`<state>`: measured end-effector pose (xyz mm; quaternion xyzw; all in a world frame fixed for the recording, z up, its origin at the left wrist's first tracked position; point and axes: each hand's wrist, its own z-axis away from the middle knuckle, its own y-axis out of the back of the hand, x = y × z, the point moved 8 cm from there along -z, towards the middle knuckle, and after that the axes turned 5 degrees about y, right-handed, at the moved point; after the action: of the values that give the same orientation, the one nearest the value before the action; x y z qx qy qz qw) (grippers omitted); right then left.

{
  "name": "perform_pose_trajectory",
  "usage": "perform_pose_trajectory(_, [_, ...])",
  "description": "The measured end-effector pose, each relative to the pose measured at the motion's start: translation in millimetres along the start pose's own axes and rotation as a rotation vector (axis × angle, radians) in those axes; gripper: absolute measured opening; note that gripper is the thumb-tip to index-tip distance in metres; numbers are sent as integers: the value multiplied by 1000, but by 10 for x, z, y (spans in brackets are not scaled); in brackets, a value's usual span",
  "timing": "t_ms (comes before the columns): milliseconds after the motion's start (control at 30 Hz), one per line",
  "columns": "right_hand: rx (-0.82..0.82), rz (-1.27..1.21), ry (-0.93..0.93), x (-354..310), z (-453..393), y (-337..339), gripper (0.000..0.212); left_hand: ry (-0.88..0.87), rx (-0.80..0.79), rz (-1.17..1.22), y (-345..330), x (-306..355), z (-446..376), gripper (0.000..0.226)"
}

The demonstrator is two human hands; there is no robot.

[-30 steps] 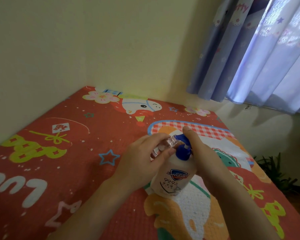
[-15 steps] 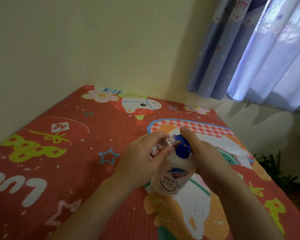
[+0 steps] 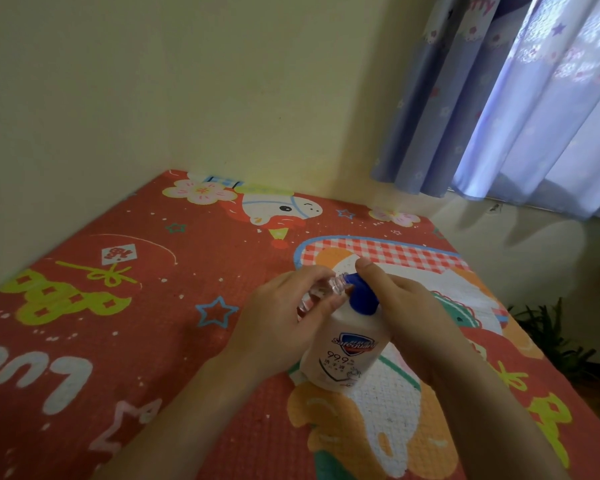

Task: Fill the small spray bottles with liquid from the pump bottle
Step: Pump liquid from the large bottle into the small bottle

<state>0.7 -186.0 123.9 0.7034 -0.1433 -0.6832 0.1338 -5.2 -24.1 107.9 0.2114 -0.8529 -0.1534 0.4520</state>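
A white pump bottle [image 3: 343, 355] with a blue pump head [image 3: 361, 296] stands on the red cartoon-print mat [image 3: 118, 306]. My left hand [image 3: 281, 323] holds a small clear spray bottle [image 3: 326, 287], uncapped and tilted, its open neck right at the blue spout. My right hand [image 3: 409, 317] wraps the far side of the pump bottle, with the thumb lying on top of the pump head. Most of the small bottle's body is hidden by my left fingers.
The mat runs into a corner of cream walls at the back and left. Purple curtains [image 3: 499, 98] hang at the upper right. A green plant [image 3: 551, 334] sits beyond the mat's right edge.
Both hands and the two bottles stay in almost the same place. The pump head sits slightly lower under my right thumb than a second ago.
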Motion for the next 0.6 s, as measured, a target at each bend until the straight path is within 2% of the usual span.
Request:
perform_pose_trajectory(167, [9, -15, -17, 31, 7, -10, 42, -2, -8, 14, 4, 16, -11, 30])
perform_pose_trajectory(300, [15, -14, -43, 31, 12, -49, 57, -14, 3, 25, 22, 65, -30, 31])
perform_pose_trajectory(433, [4, -51, -53, 5, 11, -69, 46, -4, -5, 29, 25, 65, -22, 37])
perform_pose_trajectory(600, [-11, -54, -63, 47, 2, -90, 66, -3, -3, 20, 27, 74, -23, 38])
